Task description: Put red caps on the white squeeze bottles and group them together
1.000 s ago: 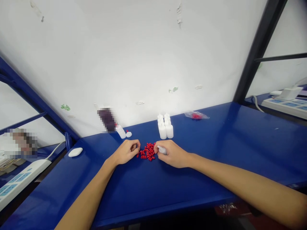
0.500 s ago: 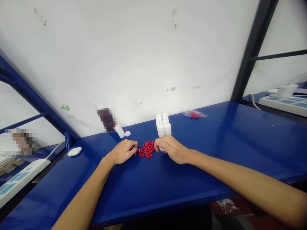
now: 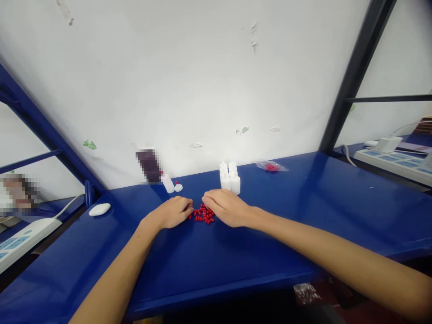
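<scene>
Small red caps (image 3: 207, 215) lie in a loose pile on the blue table (image 3: 202, 265), between my two hands. At the pile's left side my left hand (image 3: 172, 212) rests with curled fingers, thumb and fingertips drawn together next to the nearest caps. My right hand (image 3: 227, 208) is bent over the pile's right part, its fingers pressed together and pointing left. The back of that hand hides its fingertips and whatever is under them. Just behind it, white plastic bottles (image 3: 235, 184) stand upright in two close rows.
A white bottle (image 3: 168, 184) and a small white piece with a red tip (image 3: 178, 187) are by the wall. A clear bag of red caps (image 3: 272, 167) lies back right, a white oval object (image 3: 100, 209) at left. Power strips (image 3: 391, 159) flank the table.
My right hand has moved left over the caps, covering the pile's right part. The white piece seen under it before is hidden now. My left hand stays in place; the view shifts slightly.
</scene>
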Tool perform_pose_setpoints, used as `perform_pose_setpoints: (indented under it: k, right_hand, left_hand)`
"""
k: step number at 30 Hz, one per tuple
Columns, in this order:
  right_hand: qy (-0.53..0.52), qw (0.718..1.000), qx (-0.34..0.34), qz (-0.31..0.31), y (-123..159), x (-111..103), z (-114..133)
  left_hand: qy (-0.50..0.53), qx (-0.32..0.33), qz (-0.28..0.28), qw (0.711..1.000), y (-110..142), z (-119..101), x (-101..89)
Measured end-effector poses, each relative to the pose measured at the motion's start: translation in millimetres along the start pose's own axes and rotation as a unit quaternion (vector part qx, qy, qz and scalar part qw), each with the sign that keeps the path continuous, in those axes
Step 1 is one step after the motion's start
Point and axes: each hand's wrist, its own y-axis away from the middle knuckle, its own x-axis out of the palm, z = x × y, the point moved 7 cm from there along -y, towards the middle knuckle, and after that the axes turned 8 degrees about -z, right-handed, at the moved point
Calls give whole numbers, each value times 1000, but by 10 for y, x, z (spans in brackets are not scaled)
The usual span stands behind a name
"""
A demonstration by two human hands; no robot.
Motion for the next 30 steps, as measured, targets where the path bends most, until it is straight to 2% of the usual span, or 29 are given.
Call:
perform_pose_setpoints:
  k: [3, 7, 11, 15, 20, 24, 27, 29, 30]
  right_hand:
    - [45, 998, -42, -22, 13, 79, 47]
    - [91, 992, -85, -11, 66, 163, 23]
    - [78, 994, -70, -30, 78, 66, -101]
    - [127, 986, -87, -69, 90, -64, -137]
    - [112, 987, -114, -33, 107, -25, -83]
    - [86, 987, -128, -38, 101, -69, -19]
    - [63, 989, -125, -43, 88, -126, -1]
    - [43, 992, -115, -41, 81, -139, -14]
    - [25, 994, -104, -38, 79, -133, -34]
  left_hand:
    - [14, -6, 5, 1000, 31, 15, 4]
    - [23, -24, 25, 999, 52, 78, 3]
    - [2, -54, 50, 997, 67, 146, -19]
    - [-22, -67, 71, 995, 65, 217, 7]
    - [-30, -50, 56, 997, 42, 156, 44]
    - [-42, -69, 47, 996, 35, 79, 43]
    - [-63, -49, 37, 996, 9, 43, 32]
    - [-78, -14, 2, 997, -20, -6, -4]
    - [-83, 12, -32, 996, -35, -59, -42]
